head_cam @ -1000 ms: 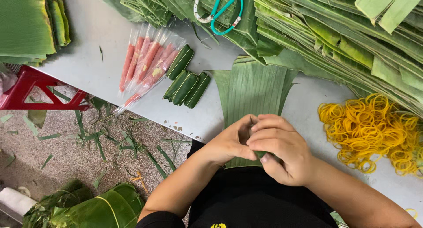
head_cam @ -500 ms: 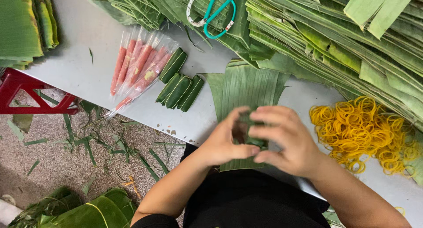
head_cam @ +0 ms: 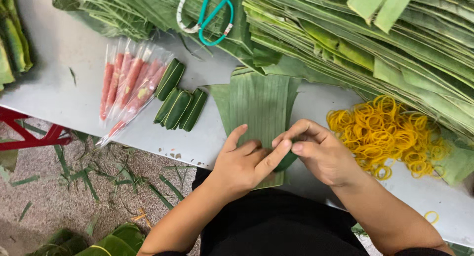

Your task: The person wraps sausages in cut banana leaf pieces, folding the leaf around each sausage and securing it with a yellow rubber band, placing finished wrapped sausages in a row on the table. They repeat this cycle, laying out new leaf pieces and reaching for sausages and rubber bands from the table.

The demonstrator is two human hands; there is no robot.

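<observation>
Both hands meet at the near edge of the desk, over a flat leaf. The left hand and right hand each have their grip clamped on a small dark green roll, mostly hidden between the fingers, lying on the leaf's near end. Left of the leaf lie four wrapped rolls and bagged sausages. Yellow bands sit just right of the right hand. Scissors rest on stacked leaves at the far side
</observation>
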